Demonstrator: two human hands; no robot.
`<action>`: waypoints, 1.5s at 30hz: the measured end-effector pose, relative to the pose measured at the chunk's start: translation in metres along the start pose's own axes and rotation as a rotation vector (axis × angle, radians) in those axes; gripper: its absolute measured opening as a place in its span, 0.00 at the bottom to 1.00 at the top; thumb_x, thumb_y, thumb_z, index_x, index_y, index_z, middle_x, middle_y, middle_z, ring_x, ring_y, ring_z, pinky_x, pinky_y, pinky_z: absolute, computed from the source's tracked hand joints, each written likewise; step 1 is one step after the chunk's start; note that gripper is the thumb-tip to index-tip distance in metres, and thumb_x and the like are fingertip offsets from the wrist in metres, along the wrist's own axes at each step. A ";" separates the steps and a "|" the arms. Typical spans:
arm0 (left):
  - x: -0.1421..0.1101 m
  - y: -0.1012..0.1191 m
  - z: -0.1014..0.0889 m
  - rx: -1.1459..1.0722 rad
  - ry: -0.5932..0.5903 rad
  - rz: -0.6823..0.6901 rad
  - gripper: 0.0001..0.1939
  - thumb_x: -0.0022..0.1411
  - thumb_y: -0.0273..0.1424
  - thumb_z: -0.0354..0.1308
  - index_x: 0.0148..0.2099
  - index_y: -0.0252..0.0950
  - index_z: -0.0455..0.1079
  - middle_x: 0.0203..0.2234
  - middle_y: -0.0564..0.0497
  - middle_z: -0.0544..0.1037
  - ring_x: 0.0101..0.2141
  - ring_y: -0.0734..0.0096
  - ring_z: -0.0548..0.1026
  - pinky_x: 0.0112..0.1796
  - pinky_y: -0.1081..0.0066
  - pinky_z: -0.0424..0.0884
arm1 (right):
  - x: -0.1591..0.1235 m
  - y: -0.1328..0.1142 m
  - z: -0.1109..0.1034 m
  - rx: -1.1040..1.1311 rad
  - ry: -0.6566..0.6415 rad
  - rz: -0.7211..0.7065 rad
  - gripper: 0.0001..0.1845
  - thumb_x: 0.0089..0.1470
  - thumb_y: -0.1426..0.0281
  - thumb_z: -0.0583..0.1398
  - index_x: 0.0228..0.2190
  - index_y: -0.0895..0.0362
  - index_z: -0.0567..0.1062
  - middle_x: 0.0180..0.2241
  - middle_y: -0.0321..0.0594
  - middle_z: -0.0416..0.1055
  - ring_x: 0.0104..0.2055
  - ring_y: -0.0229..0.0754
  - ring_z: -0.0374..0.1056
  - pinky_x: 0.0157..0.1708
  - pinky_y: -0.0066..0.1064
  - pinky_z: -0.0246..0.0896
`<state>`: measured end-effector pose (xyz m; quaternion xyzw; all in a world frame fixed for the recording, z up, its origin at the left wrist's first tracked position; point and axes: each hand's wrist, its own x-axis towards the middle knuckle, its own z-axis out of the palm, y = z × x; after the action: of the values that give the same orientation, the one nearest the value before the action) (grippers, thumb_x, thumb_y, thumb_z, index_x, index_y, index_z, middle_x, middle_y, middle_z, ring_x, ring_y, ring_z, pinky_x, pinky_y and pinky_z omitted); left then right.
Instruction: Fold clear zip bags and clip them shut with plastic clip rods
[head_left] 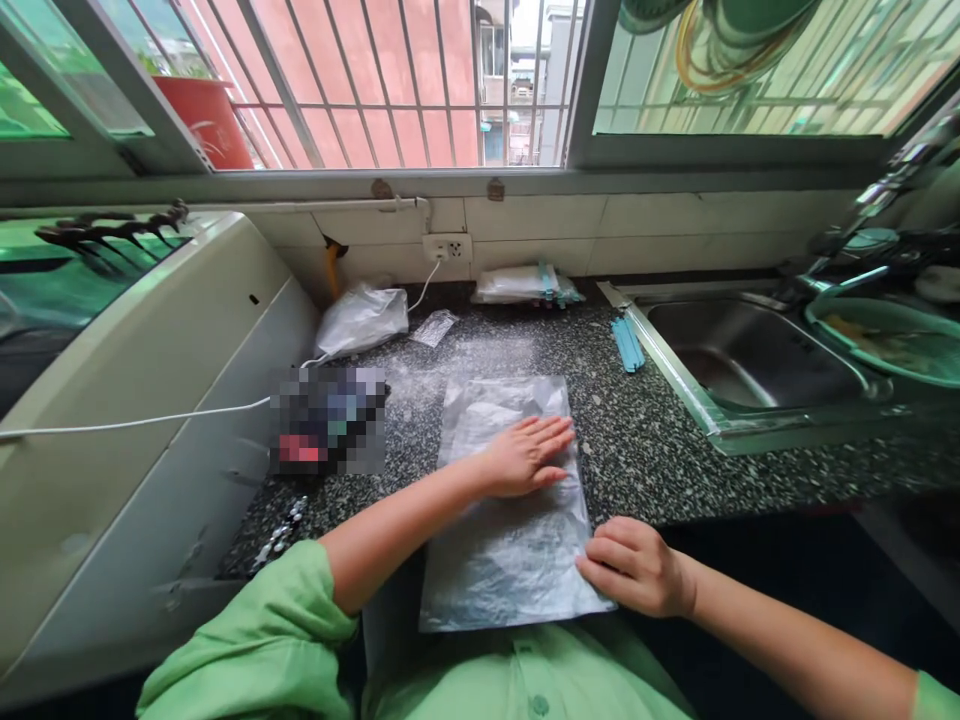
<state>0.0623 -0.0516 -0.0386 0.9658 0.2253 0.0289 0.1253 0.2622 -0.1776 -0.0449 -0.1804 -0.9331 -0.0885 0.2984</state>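
Note:
A clear, slightly wrinkled plastic bag (510,575) lies flat on the dark speckled counter, its near end reaching past the counter's front edge toward my green shirt. My left hand (529,458) rests palm down on the upper middle of the bag, fingers stretched out to the right. At the bag's lower right edge, my right hand (637,568) is closed with its fingers curled over the plastic. The thumb's grip is partly hidden.
To the left are a pixelated object (330,415), a white cable (150,422) and a crumpled plastic bag (364,318). Packed clear bags (517,285) lie by the wall. Blue strips (627,344) sit near the sink (750,350), which has a green basket (892,340) beside it.

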 end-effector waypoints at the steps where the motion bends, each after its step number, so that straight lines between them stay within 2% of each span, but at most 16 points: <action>1: 0.002 -0.007 -0.002 0.023 0.011 -0.034 0.32 0.65 0.45 0.39 0.64 0.31 0.46 0.63 0.43 0.46 0.63 0.65 0.44 0.60 0.62 0.39 | -0.002 0.000 0.000 0.005 -0.002 0.004 0.09 0.53 0.77 0.53 0.32 0.59 0.74 0.23 0.39 0.71 0.27 0.38 0.65 0.25 0.31 0.63; 4: 0.009 -0.030 -0.006 0.038 -0.035 -0.157 0.32 0.64 0.44 0.41 0.64 0.31 0.46 0.63 0.43 0.48 0.63 0.62 0.45 0.60 0.59 0.41 | -0.005 0.000 0.001 0.011 -0.008 0.034 0.10 0.54 0.77 0.53 0.33 0.57 0.73 0.24 0.39 0.70 0.27 0.37 0.65 0.26 0.31 0.63; 6: 0.012 -0.040 -0.007 0.014 -0.036 -0.180 0.31 0.64 0.43 0.42 0.64 0.33 0.47 0.63 0.43 0.48 0.63 0.62 0.45 0.60 0.58 0.42 | -0.006 0.001 0.001 0.013 -0.008 0.057 0.10 0.54 0.77 0.52 0.34 0.57 0.73 0.24 0.38 0.70 0.27 0.37 0.65 0.27 0.30 0.63; 9: 0.004 -0.047 -0.016 -0.097 0.043 -0.208 0.27 0.64 0.39 0.44 0.62 0.33 0.53 0.62 0.43 0.53 0.62 0.63 0.49 0.60 0.59 0.46 | -0.003 0.004 -0.005 0.024 0.027 0.070 0.10 0.53 0.78 0.51 0.34 0.59 0.72 0.23 0.39 0.69 0.26 0.37 0.64 0.27 0.30 0.63; 13: -0.045 -0.046 -0.037 -0.250 0.319 -0.178 0.20 0.64 0.31 0.43 0.56 0.38 0.62 0.57 0.46 0.64 0.57 0.67 0.61 0.56 0.60 0.58 | 0.001 0.011 -0.020 0.050 0.124 0.121 0.11 0.52 0.79 0.50 0.34 0.61 0.71 0.24 0.41 0.69 0.27 0.38 0.64 0.26 0.30 0.63; 16: -0.099 -0.035 -0.042 -0.179 0.364 -0.179 0.22 0.58 0.22 0.45 0.53 0.40 0.65 0.54 0.48 0.68 0.57 0.64 0.61 0.54 0.56 0.61 | 0.002 0.018 -0.033 0.087 0.175 0.216 0.09 0.52 0.76 0.53 0.35 0.59 0.71 0.24 0.40 0.68 0.26 0.36 0.64 0.24 0.28 0.62; 19: -0.141 -0.014 -0.026 -0.076 0.357 -0.239 0.28 0.53 0.19 0.46 0.57 0.40 0.61 0.56 0.47 0.65 0.57 0.62 0.60 0.55 0.55 0.61 | 0.005 0.025 -0.043 0.081 0.207 0.282 0.10 0.50 0.78 0.55 0.35 0.58 0.71 0.24 0.39 0.67 0.26 0.36 0.64 0.23 0.27 0.62; 21: -0.155 0.002 -0.007 -0.010 0.385 -0.254 0.30 0.53 0.21 0.48 0.59 0.37 0.56 0.58 0.44 0.63 0.58 0.60 0.58 0.55 0.55 0.60 | 0.009 0.028 -0.048 0.070 0.222 0.308 0.11 0.49 0.79 0.56 0.36 0.57 0.71 0.24 0.38 0.66 0.26 0.35 0.64 0.23 0.26 0.62; 23: -0.155 0.015 0.012 0.049 0.446 -0.270 0.29 0.55 0.22 0.50 0.60 0.34 0.55 0.58 0.40 0.62 0.58 0.59 0.58 0.54 0.57 0.61 | 0.013 0.028 -0.051 0.069 0.231 0.314 0.12 0.49 0.79 0.56 0.37 0.56 0.71 0.24 0.38 0.66 0.26 0.35 0.64 0.23 0.26 0.62; 26: -0.138 0.027 0.030 0.168 0.622 -0.260 0.23 0.60 0.21 0.47 0.57 0.36 0.59 0.54 0.41 0.67 0.56 0.62 0.61 0.54 0.58 0.60 | 0.019 0.024 -0.052 0.099 0.200 0.267 0.11 0.51 0.76 0.55 0.38 0.58 0.71 0.24 0.39 0.66 0.25 0.36 0.64 0.23 0.27 0.62; 29: -0.119 0.027 0.029 0.156 0.746 -0.170 0.12 0.63 0.25 0.48 0.45 0.39 0.69 0.45 0.47 0.76 0.49 0.66 0.69 0.51 0.60 0.63 | 0.017 0.027 -0.046 0.094 0.172 0.183 0.13 0.52 0.74 0.55 0.41 0.57 0.70 0.24 0.38 0.67 0.26 0.36 0.65 0.25 0.28 0.63; 31: -0.113 0.024 0.022 0.075 0.788 -0.166 0.09 0.63 0.26 0.49 0.41 0.38 0.69 0.40 0.47 0.77 0.43 0.67 0.72 0.46 0.63 0.67 | 0.012 0.035 -0.037 0.003 0.163 0.188 0.17 0.51 0.76 0.56 0.44 0.56 0.69 0.26 0.37 0.68 0.28 0.36 0.66 0.28 0.28 0.65; 34: -0.114 0.022 0.013 -0.034 0.786 -0.138 0.09 0.64 0.27 0.48 0.41 0.36 0.70 0.38 0.45 0.78 0.40 0.68 0.73 0.40 0.66 0.70 | 0.006 0.054 -0.017 -0.164 0.082 0.325 0.19 0.50 0.76 0.57 0.45 0.55 0.69 0.31 0.40 0.69 0.31 0.37 0.67 0.30 0.28 0.65; 38: -0.121 0.021 0.009 -0.108 0.720 -0.096 0.09 0.63 0.26 0.49 0.42 0.36 0.69 0.39 0.43 0.78 0.38 0.67 0.74 0.37 0.67 0.71 | 0.013 0.078 0.009 -0.157 -0.032 0.424 0.19 0.51 0.76 0.56 0.46 0.56 0.70 0.34 0.42 0.69 0.35 0.38 0.66 0.33 0.28 0.64; 42: -0.125 0.020 0.010 -0.135 0.698 -0.087 0.09 0.62 0.25 0.49 0.42 0.36 0.69 0.39 0.42 0.78 0.38 0.67 0.76 0.36 0.67 0.71 | 0.025 0.092 0.021 -0.108 -0.046 0.321 0.09 0.52 0.74 0.56 0.34 0.55 0.75 0.30 0.40 0.69 0.32 0.37 0.63 0.31 0.27 0.61; 45: -0.128 0.020 0.010 -0.205 0.676 -0.103 0.10 0.59 0.24 0.50 0.41 0.35 0.70 0.37 0.42 0.79 0.36 0.67 0.77 0.35 0.69 0.72 | 0.026 0.097 0.022 -0.056 -0.103 0.283 0.11 0.55 0.74 0.53 0.26 0.55 0.75 0.28 0.40 0.69 0.30 0.37 0.61 0.30 0.27 0.59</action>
<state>-0.0425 -0.1277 -0.0434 0.8714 0.2982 0.3630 0.1410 0.2691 -0.0752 -0.0420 -0.3226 -0.9096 -0.0620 0.2544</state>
